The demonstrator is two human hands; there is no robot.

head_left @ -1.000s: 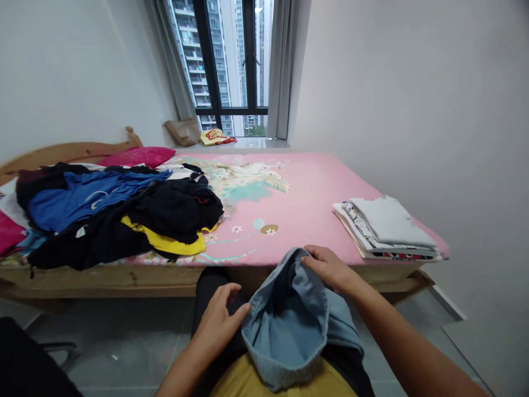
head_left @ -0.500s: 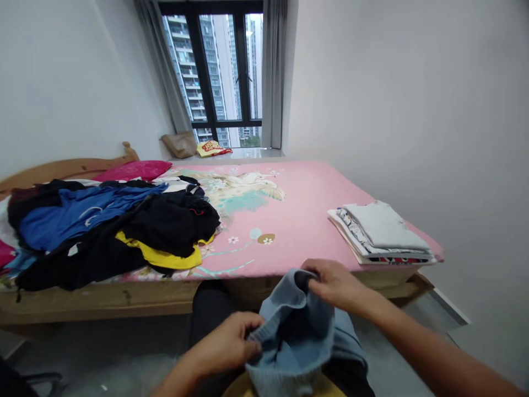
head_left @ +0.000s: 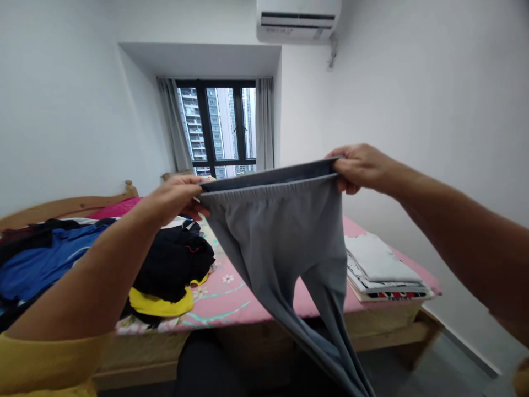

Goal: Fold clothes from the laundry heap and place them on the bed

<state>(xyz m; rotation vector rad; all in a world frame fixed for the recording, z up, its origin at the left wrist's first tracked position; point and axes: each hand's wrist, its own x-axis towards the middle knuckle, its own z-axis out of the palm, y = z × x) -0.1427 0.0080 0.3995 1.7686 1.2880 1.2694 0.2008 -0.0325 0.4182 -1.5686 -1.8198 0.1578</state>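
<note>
Grey elastic-waisted pants hang stretched out in front of me, legs trailing down toward my lap. My left hand grips the left end of the waistband. At the other end, slightly higher, my right hand is closed on the band. The waist opening gapes a little between the two hands. The ends of the legs run out of view at the bottom.
A heap of loose clothes lies on the left of the bed with its pink sheet. On the right sits a stack of folded clothes. The wooden bed frame edges the near side.
Both hands have risen and spread apart, pulling the waistband wide. The pants, bunched low over my lap before, now hang open. My view has tilted upward.
</note>
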